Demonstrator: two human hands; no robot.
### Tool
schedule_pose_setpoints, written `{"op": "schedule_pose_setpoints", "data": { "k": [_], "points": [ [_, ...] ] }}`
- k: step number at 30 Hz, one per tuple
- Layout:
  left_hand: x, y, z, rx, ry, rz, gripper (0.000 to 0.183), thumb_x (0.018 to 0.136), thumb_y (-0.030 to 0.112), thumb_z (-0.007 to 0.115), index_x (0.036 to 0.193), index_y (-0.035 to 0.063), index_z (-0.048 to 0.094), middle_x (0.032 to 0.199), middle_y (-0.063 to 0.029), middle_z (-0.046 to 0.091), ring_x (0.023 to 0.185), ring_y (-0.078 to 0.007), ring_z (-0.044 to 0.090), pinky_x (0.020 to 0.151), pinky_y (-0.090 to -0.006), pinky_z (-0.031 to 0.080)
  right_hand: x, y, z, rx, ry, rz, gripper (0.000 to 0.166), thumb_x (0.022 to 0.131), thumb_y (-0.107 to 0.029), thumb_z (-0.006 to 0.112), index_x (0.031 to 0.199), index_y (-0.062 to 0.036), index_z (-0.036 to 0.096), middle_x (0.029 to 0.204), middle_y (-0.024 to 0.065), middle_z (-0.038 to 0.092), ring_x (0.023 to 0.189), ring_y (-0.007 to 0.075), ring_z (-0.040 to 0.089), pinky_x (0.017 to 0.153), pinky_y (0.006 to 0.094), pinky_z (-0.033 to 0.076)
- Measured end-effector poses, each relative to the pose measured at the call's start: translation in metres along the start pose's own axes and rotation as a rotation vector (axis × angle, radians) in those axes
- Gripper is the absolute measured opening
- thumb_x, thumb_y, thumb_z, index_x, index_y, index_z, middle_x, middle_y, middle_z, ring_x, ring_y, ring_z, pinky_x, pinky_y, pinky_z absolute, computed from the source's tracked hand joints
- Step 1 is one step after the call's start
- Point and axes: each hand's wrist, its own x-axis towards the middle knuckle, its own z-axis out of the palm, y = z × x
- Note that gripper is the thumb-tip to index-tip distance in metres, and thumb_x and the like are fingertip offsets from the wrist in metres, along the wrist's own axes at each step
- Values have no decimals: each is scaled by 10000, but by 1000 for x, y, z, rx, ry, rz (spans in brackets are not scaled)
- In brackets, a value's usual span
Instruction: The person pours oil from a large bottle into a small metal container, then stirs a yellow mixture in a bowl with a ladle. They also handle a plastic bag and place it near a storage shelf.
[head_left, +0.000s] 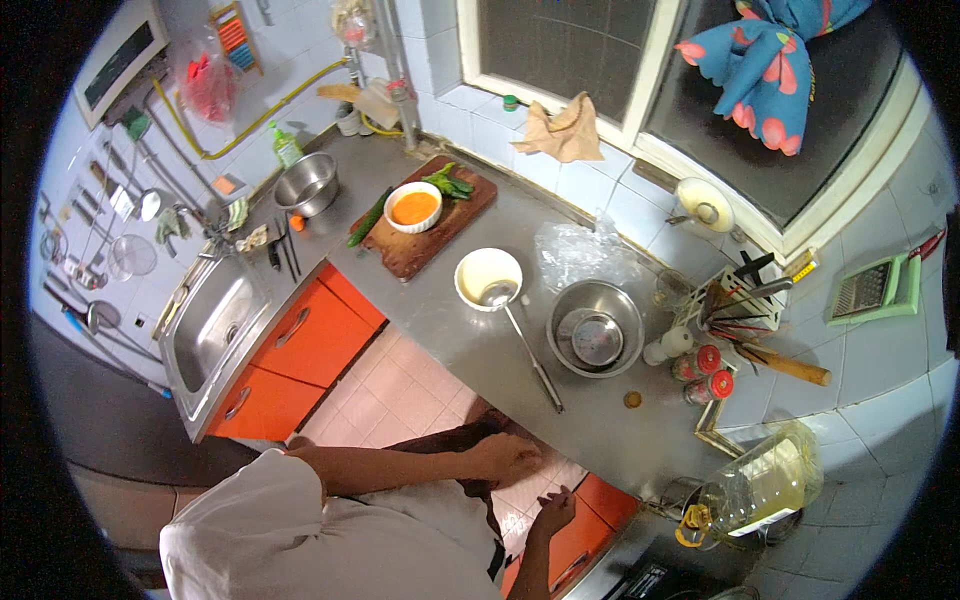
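My left hand (508, 457) is in front of the counter's edge, its fingers curled; whether anything is inside is unclear. Lower right of it, my right hand (556, 511) has its fingers apart and nothing in them. On the steel counter (480, 345) beyond, a metal ladle (534, 360) rests with its bowl in a white bowl (487, 262) of pale yellow contents. To its right, a steel basin (559, 337) holds a smaller metal bowl (598, 337). A wooden cutting board (405, 255) carries a white bowl of orange liquid (415, 208), a cucumber (370, 219) and green vegetables (450, 182).
A sink (217, 330) and an empty-looking steel pot (306, 185) are at left. Clear plastic bags (581, 251) lie behind the basin. Red-lidded jars (709, 386), a utensil rack (757, 296) and an oil bottle (772, 480) stand at right. A cooktop (645, 581) is at lower right.
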Motion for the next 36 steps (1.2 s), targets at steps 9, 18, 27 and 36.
{"op": "schedule_pose_setpoints", "data": {
  "k": [9, 18, 27, 36],
  "points": [
    [-36, -42, -46, -450, 313, -188, 361, 1014, 324, 625, 1039, -19, 736, 845, -129, 757, 779, -190, 709, 731, -366, 564, 12, -108, 107, -602, -114, -579, 359, 1039, -252, 485, 1181, 39, 640, 1047, 209, 653, 972, 354, 651, 843, 451, 537],
    [-25, -94, -136, -486, 418, -180, 375, 1047, 301, 593, 935, -37, 710, 778, -67, 713, 708, -125, 657, 658, -309, 555, 64, -126, 221, -963, -251, -917, 392, 986, -168, 604, 1345, -11, 585, 1306, 227, 620, 1225, 425, 566, 1079, 531, 422],
    [-2, -200, -291, -865, 569, -354, 374, 1042, 285, 592, 852, -17, 705, 754, -68, 695, 646, -131, 637, 583, -295, 536, 58, -127, 283, -1255, -238, -580, 379, 971, -196, 657, 1311, -41, 590, 1239, 217, 639, 1175, 412, 588, 989, 510, 485],
    [13, -287, -373, -609, 519, -525, 376, 1027, 286, 604, 826, -12, 713, 675, -72, 694, 596, -142, 658, 557, -318, 533, -15, -132, 305, -1203, -177, -543, 192, 996, -191, 620, 1126, -51, 606, 929, 191, 702, 830, 413, 684, 707, 488, 530]
  ]
}}
